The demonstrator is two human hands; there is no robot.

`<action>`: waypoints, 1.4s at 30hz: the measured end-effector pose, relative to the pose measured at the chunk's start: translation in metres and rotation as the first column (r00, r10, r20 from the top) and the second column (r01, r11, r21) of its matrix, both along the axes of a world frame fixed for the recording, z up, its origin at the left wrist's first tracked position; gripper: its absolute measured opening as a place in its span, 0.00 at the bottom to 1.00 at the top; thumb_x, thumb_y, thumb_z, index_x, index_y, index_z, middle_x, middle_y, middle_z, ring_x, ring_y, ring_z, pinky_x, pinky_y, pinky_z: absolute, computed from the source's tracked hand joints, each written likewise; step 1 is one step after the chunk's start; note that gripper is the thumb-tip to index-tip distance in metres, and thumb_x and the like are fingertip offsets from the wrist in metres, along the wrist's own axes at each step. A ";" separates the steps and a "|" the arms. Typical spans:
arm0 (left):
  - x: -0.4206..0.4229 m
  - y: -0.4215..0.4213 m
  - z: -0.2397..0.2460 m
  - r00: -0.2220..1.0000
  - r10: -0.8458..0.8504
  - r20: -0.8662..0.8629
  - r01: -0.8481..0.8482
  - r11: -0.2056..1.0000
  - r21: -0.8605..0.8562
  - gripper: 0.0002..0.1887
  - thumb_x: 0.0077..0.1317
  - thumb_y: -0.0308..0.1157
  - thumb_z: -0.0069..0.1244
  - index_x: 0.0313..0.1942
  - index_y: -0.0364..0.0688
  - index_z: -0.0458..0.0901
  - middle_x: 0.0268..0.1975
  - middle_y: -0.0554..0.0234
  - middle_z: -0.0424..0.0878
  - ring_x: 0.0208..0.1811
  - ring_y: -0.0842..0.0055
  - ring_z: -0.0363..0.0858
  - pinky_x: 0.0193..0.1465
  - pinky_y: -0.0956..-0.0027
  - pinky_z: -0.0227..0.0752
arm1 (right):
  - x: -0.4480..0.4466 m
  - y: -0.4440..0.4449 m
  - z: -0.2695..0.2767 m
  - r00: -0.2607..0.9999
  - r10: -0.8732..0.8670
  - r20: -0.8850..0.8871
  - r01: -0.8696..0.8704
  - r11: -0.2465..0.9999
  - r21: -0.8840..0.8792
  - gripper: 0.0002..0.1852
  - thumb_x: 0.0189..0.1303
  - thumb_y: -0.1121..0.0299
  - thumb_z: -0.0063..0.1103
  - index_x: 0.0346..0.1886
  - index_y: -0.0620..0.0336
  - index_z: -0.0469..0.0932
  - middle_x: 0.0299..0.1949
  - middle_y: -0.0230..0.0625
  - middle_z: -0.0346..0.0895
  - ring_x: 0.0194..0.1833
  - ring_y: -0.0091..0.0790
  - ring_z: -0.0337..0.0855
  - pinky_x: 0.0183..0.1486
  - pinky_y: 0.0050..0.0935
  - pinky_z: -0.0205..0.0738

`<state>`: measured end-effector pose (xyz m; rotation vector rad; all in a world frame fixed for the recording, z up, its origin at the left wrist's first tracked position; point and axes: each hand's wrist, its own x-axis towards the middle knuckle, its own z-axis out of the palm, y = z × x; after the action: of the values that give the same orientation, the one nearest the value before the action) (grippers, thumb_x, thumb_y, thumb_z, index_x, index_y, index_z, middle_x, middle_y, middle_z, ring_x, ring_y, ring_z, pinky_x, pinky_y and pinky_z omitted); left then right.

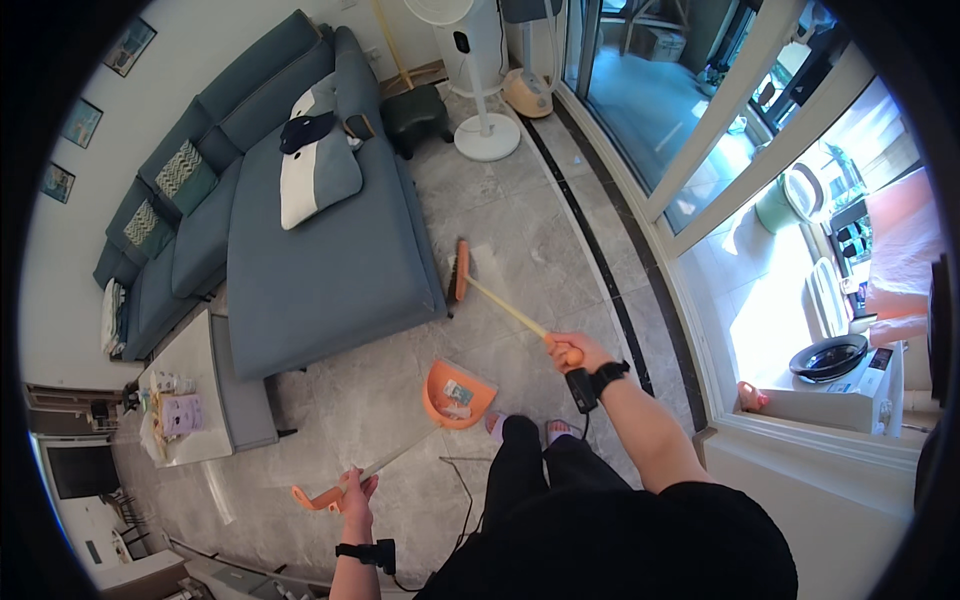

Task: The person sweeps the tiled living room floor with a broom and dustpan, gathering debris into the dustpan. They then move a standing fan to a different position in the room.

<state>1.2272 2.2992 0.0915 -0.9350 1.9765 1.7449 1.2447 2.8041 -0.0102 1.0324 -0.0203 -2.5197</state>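
Note:
My right hand (571, 352) grips the top of a broom handle (510, 307). Its orange broom head (462, 271) with dark bristles is down by the front corner of the sofa chaise. My left hand (357, 495) is closed around the pole (397, 456) of a dustpan, just by its orange hooked grip (319, 498). The orange dustpan (459, 396) rests on the tiled floor ahead of my feet. Inside it lie a printed wrapper (457, 391) and some pale scraps. Both wrists wear black straps with small devices.
A blue-grey sofa (330, 277) bearing a white-and-grey cushion (322, 172) fills the left. Behind it stand a dark stool (414, 116) and a white pedestal fan (487, 136). Sliding glass doors (660, 202) run along the right. A coffee table (196, 375) holds packages. A black cable (466, 495) trails near my legs.

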 end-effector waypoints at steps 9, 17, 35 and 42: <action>-0.059 0.057 -0.036 0.988 -0.140 0.069 0.140 0.990 0.011 0.14 0.64 0.40 0.44 0.39 0.37 0.68 0.36 0.57 0.74 0.33 0.71 0.79 0.39 0.74 0.76 | 0.062 0.058 0.053 0.981 0.098 0.170 -0.177 0.813 0.555 0.07 0.56 0.70 0.52 0.37 0.59 0.68 0.20 0.30 0.68 0.14 0.17 0.66 0.14 0.16 0.61; -0.097 0.141 -0.059 0.986 -0.149 0.081 0.144 0.988 0.060 0.13 0.64 0.41 0.44 0.38 0.39 0.68 0.34 0.58 0.75 0.32 0.72 0.79 0.36 0.75 0.76 | -0.013 0.101 0.085 0.924 0.373 0.087 -0.329 0.657 0.678 0.09 0.55 0.75 0.52 0.40 0.61 0.68 0.20 0.32 0.68 0.15 0.19 0.67 0.14 0.17 0.60; -0.208 0.327 -0.050 0.998 0.040 0.055 -0.040 0.999 0.005 0.14 0.63 0.41 0.45 0.38 0.40 0.67 0.36 0.59 0.72 0.35 0.69 0.78 0.41 0.72 0.76 | -0.062 0.350 0.015 0.988 -0.086 0.129 0.082 0.996 0.036 0.09 0.62 0.62 0.47 0.33 0.58 0.67 0.16 0.20 0.60 0.14 0.14 0.61 0.14 0.13 0.54; -0.262 0.354 -0.064 0.997 0.059 0.041 -0.059 0.998 0.001 0.16 0.62 0.41 0.47 0.41 0.39 0.66 0.40 0.59 0.72 0.35 0.71 0.78 0.40 0.74 0.76 | -0.086 0.321 0.051 0.992 -0.039 0.124 -0.021 0.892 0.452 0.05 0.56 0.72 0.51 0.35 0.53 0.66 0.18 0.26 0.64 0.13 0.17 0.61 0.14 0.15 0.56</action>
<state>0.9647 2.6528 0.0278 -1.0301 1.9399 1.7448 1.1589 3.1254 0.0404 1.3719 0.5525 -2.5175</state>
